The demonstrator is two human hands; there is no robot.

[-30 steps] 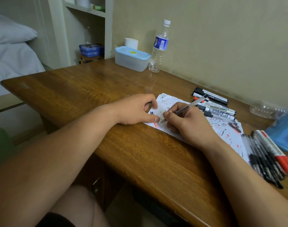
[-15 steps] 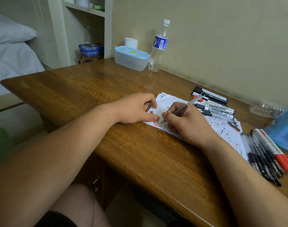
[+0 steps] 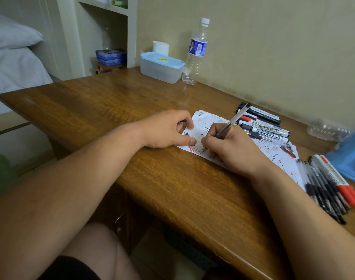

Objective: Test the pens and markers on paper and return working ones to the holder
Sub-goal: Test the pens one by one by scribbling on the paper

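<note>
Wooden desk by a beige wall bears paper; right hand grip clamped on pen, left hand grip unclear.

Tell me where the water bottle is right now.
In the head view, the water bottle stands upright at the far edge of the wooden desk, immediately right of the blue-lidded plastic box.

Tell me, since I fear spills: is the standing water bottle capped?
Capped: the upright water bottle has its white cap on.
</note>
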